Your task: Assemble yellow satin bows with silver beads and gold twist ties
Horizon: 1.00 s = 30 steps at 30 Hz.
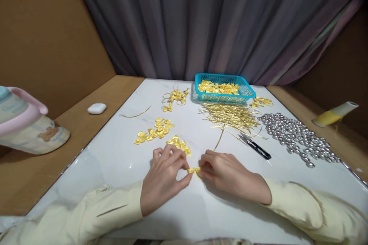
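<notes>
A small yellow satin bow (194, 170) is stretched between my two hands, low over the front middle of the table. My left hand (166, 170) pinches its left end between thumb and fingertips. On the other side, my right hand (227, 172) pinches the right end. One gold wire tie (220, 138) runs from the pile to behind my right hand; whether the fingers touch it is hidden. Just beyond my left hand lie loose yellow bows (178, 144), partly covered by its fingers, and a second group of bows (158, 129) farther left.
Behind are a blue basket (247, 95) of bows, a gold wire pile (232, 115) and wired bows (176, 95). Black thread snips (255, 147) and silver beads (299, 136) lie right. Left stand a bottle (31, 130) and white case (97, 108); a yellow thread spool (330, 116) lies far right.
</notes>
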Each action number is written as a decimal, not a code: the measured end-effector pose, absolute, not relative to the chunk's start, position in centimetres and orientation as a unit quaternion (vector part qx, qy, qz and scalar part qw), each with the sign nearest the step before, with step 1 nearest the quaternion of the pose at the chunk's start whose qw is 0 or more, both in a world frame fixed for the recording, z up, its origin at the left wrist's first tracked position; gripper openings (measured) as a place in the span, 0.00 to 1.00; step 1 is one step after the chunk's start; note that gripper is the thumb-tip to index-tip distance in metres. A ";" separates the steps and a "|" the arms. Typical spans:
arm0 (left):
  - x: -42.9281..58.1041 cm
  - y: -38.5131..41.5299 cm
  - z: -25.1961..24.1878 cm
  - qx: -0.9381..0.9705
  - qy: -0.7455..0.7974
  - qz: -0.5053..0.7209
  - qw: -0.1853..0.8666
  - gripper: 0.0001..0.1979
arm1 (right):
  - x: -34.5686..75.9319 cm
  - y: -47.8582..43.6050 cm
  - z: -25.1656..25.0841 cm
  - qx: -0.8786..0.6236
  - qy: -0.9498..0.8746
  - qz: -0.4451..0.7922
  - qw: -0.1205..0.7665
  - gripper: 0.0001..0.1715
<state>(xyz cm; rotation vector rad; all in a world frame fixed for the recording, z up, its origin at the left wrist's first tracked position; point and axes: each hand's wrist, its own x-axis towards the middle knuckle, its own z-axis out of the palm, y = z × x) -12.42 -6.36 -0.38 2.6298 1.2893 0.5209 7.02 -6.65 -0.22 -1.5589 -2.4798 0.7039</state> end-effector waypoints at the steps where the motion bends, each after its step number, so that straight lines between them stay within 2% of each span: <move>1: -12.4 -6.4 -0.4 0.881 0.432 0.176 0.084 0.03 | 7.0 -6.6 -0.2 -0.516 -0.821 0.234 0.065 0.07; 15: -12.6 -5.2 -0.5 0.873 0.442 0.175 0.109 0.05 | 7.2 -5.4 -1.3 -0.481 -0.830 0.253 0.128 0.06; 30: -12.7 -5.2 -0.4 0.880 0.433 0.175 0.093 0.06 | 7.0 -5.8 -0.7 -0.507 -0.827 0.226 0.095 0.08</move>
